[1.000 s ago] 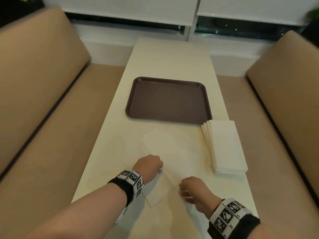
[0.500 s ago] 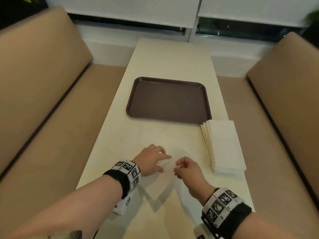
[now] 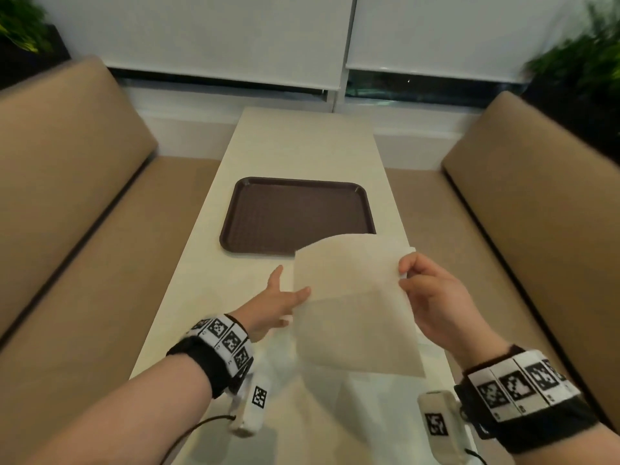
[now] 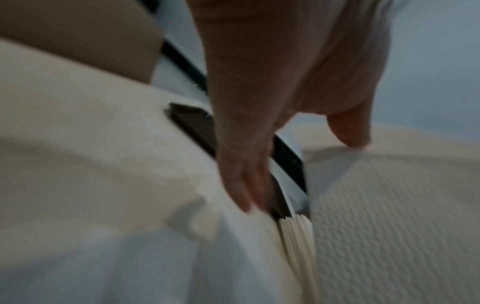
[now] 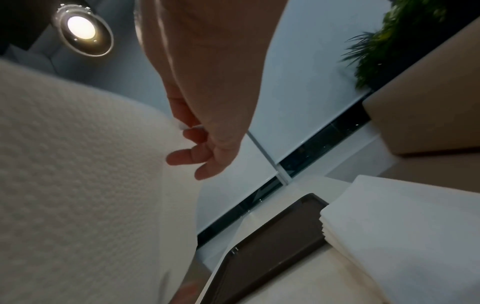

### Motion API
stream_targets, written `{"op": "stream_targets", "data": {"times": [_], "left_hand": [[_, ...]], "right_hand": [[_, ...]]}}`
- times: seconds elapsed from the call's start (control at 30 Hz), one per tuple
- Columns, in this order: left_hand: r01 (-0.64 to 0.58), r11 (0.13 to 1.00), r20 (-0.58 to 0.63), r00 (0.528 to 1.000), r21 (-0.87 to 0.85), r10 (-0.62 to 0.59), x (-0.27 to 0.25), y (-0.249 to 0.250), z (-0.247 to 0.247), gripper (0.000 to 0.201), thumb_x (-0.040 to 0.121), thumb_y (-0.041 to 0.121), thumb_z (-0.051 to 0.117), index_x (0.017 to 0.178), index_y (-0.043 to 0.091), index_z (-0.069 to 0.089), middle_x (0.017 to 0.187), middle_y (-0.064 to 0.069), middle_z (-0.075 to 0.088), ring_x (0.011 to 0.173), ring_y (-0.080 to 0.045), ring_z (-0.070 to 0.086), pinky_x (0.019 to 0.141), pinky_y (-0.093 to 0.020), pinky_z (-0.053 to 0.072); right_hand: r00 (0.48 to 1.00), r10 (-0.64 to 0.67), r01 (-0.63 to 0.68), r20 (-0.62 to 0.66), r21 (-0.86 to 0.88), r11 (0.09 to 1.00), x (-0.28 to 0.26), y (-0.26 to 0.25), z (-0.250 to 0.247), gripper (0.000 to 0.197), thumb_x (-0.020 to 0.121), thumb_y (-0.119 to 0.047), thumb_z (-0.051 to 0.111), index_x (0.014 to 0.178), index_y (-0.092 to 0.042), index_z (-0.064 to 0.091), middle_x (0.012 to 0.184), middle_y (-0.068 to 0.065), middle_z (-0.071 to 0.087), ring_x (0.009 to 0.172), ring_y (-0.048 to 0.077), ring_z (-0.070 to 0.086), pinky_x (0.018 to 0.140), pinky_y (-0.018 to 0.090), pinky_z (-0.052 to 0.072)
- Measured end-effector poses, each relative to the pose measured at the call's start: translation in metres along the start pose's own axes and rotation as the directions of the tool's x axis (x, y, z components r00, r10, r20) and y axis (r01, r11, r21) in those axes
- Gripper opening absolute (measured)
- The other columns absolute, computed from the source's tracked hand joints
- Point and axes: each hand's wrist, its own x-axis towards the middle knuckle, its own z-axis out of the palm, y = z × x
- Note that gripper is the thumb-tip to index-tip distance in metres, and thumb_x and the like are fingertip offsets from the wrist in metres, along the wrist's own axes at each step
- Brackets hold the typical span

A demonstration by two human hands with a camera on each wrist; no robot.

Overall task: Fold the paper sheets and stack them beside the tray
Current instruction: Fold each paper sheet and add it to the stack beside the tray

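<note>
Fingers of right hand pinching paper sheet at its right edge, thumb on top, other fingers curled behind. Left hand gripping sheet's left edge, thumb over front face, index finger extended. Sheet held up in the air above bench, partly folded, embossed texture visible from wrist views. Brown tray flat on bench, beyond sheet. Stack of folded sheets on bench, right by tray's near right corner, mostly hidden behind sheet in head view.
</note>
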Motion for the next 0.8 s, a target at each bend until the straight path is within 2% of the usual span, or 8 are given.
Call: {"op": "stream_targets", "data": {"times": [0.07, 0.13, 0.23, 0.37, 0.47, 0.63, 0.7, 0.8], "left_hand": [[0.043, 0.97, 0.094, 0.995, -0.239, -0.021, -0.004, 0.002, 0.0, 0.083, 0.092, 0.016, 0.061, 0.152, 0.035, 0.006, 0.125, -0.007, 0.063, 0.099, -0.024, 0.064, 0.092, -0.041, 0.051], [-0.049, 0.95, 0.033, 0.998, -0.307, 0.062, -0.006, 0.009, 0.003, 0.076, 0.093, 0.003, 0.055, 0.152, 0.03, 0.014, 0.108, -0.013, 0.068, 0.09, -0.023, 0.064, 0.082, -0.036, 0.054], [-0.21, 0.95, -0.11, 0.976, -0.23, 0.189, -0.014, 0.024, 0.009, 0.075, 0.092, 0.0, 0.056, 0.148, 0.035, 0.02, 0.09, -0.014, 0.071, 0.082, -0.02, 0.067, 0.073, -0.03, 0.054], [-0.365, 0.923, -0.151, 0.926, -0.12, 0.346, -0.032, 0.042, 0.007, 0.06, 0.09, 0.001, 0.06, 0.133, 0.041, 0.047, 0.091, -0.023, 0.066, 0.086, -0.028, 0.066, 0.089, -0.041, 0.053], [-0.405, 0.914, -0.083, 0.91, 0.032, 0.407, -0.048, 0.057, 0.008, 0.042, 0.083, -0.003, 0.066, 0.106, 0.032, 0.067, 0.095, -0.003, 0.073, 0.092, -0.019, 0.068, 0.085, -0.031, 0.056], [-0.45, 0.728, -0.124, 0.802, 0.518, 0.584, -0.057, 0.07, 0.01, 0.039, 0.076, 0.007, 0.078, 0.096, 0.04, 0.067, 0.095, 0.021, 0.066, 0.089, 0.003, 0.062, 0.082, -0.009, 0.046], [-0.455, 0.667, -0.15, 0.75, 0.59, 0.644, -0.057, 0.07, 0.011, 0.033, 0.076, 0.011, 0.079, 0.1, 0.031, 0.071, 0.094, 0.024, 0.061, 0.09, 0.008, 0.057, 0.082, -0.002, 0.04], [-0.472, 0.575, -0.134, 0.684, 0.668, 0.717, -0.059, 0.071, 0.013, 0.023, 0.079, 0.017, 0.077, 0.101, 0.022, 0.073, 0.092, 0.024, 0.061, 0.086, 0.011, 0.055, 0.08, 0.003, 0.035]], "right_hand": [[0.999, -0.017, 0.019, -0.031, 0.048, 0.999, -0.002, -0.004, -0.011, 0.019, 0.066, 0.001, 0.054, 0.073, -0.015, 0.058, 0.083, 0.015, 0.04, 0.069, 0.026, 0.041, 0.061, 0.033, 0.032], [0.997, -0.041, 0.045, -0.068, 0.069, 0.997, -0.003, -0.004, -0.02, 0.017, 0.07, 0.0, 0.056, 0.076, -0.015, 0.06, 0.087, 0.016, 0.039, 0.074, 0.028, 0.039, 0.064, 0.035, 0.032], [0.994, -0.055, 0.056, -0.096, 0.009, 0.998, -0.006, -0.004, -0.028, 0.017, 0.085, 0.003, 0.058, 0.089, -0.014, 0.059, 0.089, 0.017, 0.052, 0.076, 0.028, 0.053, 0.066, 0.032, 0.047], [0.984, -0.087, 0.051, -0.153, -0.229, 0.972, -0.007, -0.007, -0.03, 0.018, 0.085, 0.007, 0.062, 0.097, -0.006, 0.066, 0.096, 0.017, 0.066, 0.081, 0.027, 0.064, 0.079, 0.037, 0.055], [0.979, -0.101, 0.051, -0.179, -0.264, 0.963, -0.009, -0.01, -0.032, 0.025, 0.079, 0.002, 0.071, 0.1, -0.012, 0.072, 0.101, 0.017, 0.071, 0.095, 0.031, 0.066, 0.094, 0.043, 0.051], [0.951, -0.267, 0.114, -0.153, -0.63, 0.768, -0.016, -0.011, -0.024, 0.028, 0.073, -0.005, 0.08, 0.088, -0.026, 0.071, 0.086, 0.009, 0.067, 0.073, 0.013, 0.059, 0.07, 0.017, 0.048], [0.924, -0.363, 0.156, -0.122, -0.747, 0.647, -0.015, -0.007, -0.02, 0.024, 0.075, -0.007, 0.079, 0.08, -0.028, 0.068, 0.085, 0.001, 0.061, 0.065, 0.002, 0.049, 0.062, 0.009, 0.041], [0.908, -0.404, 0.175, -0.11, -0.778, 0.604, -0.015, -0.003, -0.021, 0.021, 0.078, -0.01, 0.077, 0.079, -0.028, 0.067, 0.097, -0.005, 0.058, 0.065, 0.001, 0.048, 0.063, 0.006, 0.04]]}}
